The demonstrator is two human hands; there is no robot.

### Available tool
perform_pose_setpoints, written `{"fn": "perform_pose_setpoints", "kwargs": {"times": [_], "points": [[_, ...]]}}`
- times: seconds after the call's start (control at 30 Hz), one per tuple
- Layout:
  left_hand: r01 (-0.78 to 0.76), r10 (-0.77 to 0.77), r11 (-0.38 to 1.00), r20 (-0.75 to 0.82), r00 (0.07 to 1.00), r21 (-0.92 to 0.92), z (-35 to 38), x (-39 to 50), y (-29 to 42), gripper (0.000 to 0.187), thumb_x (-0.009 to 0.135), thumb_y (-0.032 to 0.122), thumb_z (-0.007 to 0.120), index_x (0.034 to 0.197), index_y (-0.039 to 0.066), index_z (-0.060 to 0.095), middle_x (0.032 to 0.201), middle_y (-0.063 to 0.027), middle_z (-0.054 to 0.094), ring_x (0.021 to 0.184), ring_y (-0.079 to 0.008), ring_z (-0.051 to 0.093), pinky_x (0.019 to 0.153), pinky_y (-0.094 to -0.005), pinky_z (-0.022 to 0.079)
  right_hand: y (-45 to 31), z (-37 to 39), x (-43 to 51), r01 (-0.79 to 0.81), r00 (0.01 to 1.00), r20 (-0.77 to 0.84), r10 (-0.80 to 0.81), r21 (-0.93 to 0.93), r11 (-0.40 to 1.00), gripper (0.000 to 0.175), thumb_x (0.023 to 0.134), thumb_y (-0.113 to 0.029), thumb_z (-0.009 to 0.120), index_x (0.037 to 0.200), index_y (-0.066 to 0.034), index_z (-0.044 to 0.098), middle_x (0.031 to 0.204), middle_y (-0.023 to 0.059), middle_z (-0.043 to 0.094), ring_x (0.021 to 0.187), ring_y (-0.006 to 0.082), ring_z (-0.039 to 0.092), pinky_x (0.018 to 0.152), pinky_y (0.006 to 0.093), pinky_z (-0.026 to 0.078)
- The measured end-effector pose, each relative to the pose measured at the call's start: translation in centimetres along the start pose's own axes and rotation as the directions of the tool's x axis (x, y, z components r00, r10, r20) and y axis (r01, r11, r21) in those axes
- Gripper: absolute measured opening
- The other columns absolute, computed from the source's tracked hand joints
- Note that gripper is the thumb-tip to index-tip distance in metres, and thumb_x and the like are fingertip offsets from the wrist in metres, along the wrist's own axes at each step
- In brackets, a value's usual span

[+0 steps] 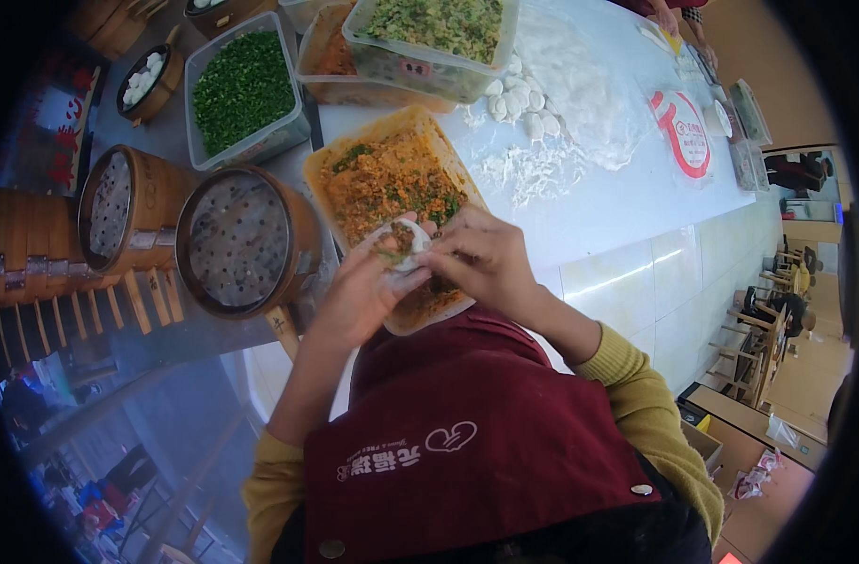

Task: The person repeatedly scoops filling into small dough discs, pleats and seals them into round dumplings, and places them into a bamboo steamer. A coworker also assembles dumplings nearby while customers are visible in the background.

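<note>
My left hand (359, 289) cups a white dough wrapper (416, 247) with a brown and green filling showing in its middle. The fingertips of my right hand (482, 250) pinch the wrapper's right edge. Both hands are above a plastic tub of orange-brown minced filling (383, 187) with chopped greens mixed in. The tub sits tilted at the table's near edge, against my dark red apron (486, 409). Part of the tub's near end is hidden beneath my hands.
Bamboo steamers (235, 236) with perforated liners stand to the left. Behind them is a tub of chopped greens (246, 92). A vegetable filling tub (433, 35) rests on another. Dough pieces (517, 102) lie beside spread flour (563, 92). Another person's hand (667, 17) is at the far end.
</note>
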State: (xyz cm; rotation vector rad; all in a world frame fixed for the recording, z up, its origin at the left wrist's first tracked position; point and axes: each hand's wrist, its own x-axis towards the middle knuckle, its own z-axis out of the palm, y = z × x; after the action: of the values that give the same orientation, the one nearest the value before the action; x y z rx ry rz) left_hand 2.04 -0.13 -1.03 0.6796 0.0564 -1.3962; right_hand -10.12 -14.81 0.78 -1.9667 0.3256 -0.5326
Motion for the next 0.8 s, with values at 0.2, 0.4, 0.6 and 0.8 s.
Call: {"fn": "perform_pose_setpoints", "kwargs": {"times": [0.2,0.4,0.6,0.8], "points": [[-0.143,0.146,0.988,-0.061,0.987,0.063,1.2,0.3,-1.9,0.043,0.094,0.0,0.035,0.137,0.002,0.033,0.124,-0.0133,0.048,0.109,-0.02,0.054,0.095,-0.038,0.048,0.0,0.1,-0.1,-0.009,1.0,0.025,0.009,-0.005,1.0,0.014,0.071,-0.005,0.078,0.083,-0.0073,0.07,0.079,0.0046,0.056,0.066,0.0158,0.053,0.059,0.028,0.044],[-0.144,0.154,0.978,-0.061,0.986,0.15,1.1,0.2,-1.6,0.039,0.095,0.003,0.034,0.134,0.003,0.039,0.124,-0.0109,0.049,0.108,-0.0185,0.056,0.093,-0.0357,0.049,0.0,0.1,-0.1,-0.006,0.998,0.064,0.008,-0.019,1.0,0.013,0.073,-0.005,0.077,0.082,-0.0068,0.069,0.084,0.004,0.056,0.066,0.0143,0.054,0.059,0.0267,0.045],[-0.095,0.107,0.984,-0.072,0.992,0.15,1.1,0.0,-1.3,0.034,0.095,0.006,0.032,0.127,0.002,0.044,0.118,-0.0102,0.051,0.108,-0.0183,0.054,0.094,-0.0366,0.047,-0.1,0.2,-0.2,0.004,0.996,0.088,-0.006,0.024,1.0,0.015,0.073,-0.003,0.076,0.086,-0.0069,0.069,0.088,0.0056,0.054,0.069,0.015,0.054,0.061,0.0258,0.045],[-0.079,0.118,0.933,-0.091,0.989,0.352,1.4,0.1,-1.4,0.033,0.096,0.008,0.031,0.125,0.0,0.046,0.117,-0.0114,0.052,0.104,-0.0183,0.056,0.092,-0.037,0.049,-0.2,0.0,0.1,-0.036,0.994,0.101,0.04,-0.048,0.998,0.015,0.074,-0.004,0.075,0.087,-0.0071,0.07,0.089,0.0058,0.051,0.077,0.0159,0.055,0.064,0.0264,0.046]]}}
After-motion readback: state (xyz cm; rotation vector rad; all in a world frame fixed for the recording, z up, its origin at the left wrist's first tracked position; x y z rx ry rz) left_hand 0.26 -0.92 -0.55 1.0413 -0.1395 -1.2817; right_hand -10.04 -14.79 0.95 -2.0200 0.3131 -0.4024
